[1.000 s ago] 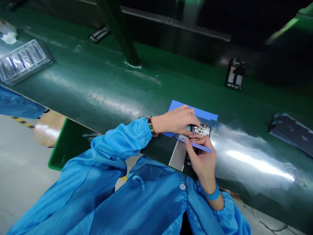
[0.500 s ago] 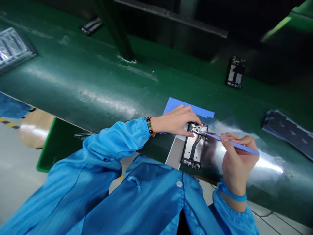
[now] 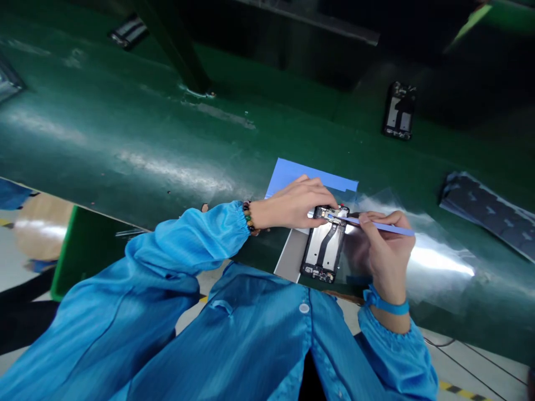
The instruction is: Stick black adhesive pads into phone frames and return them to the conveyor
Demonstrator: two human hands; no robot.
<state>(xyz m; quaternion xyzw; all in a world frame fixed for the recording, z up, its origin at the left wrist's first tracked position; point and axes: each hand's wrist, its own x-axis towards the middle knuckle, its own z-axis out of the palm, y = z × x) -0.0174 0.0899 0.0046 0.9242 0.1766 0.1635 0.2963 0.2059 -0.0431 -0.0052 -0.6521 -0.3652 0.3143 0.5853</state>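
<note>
An opened phone point(image 3: 322, 248), its back off and inner parts bare, lies at the table's front edge. My left hand point(image 3: 298, 203) grips its upper end, thumb on the near side and fingers along the far side. In my right hand point(image 3: 388, 245) is a slim purple pair of tweezers point(image 3: 390, 228), pinched between thumb and fingers. Their tip reaches over the circuit board point(image 3: 330, 214) at the phone's top; I cannot tell whether it touches. Beneath my left hand is a blue sheet point(image 3: 288, 170), and a grey-white flat piece point(image 3: 290, 257) lies beside the phone.
Another opened phone point(image 3: 399, 111) lies at the back right, and one more point(image 3: 127, 32) at the back left by a green post point(image 3: 179, 50). Dark flat sheets point(image 3: 489, 211) are stacked at right. A green bin point(image 3: 64, 256) stands below the table's left edge.
My right hand has moved in closer to the phone, and the tweezers' tip is further over the board. My left hand keeps its hold. The whole view has shifted slightly.
</note>
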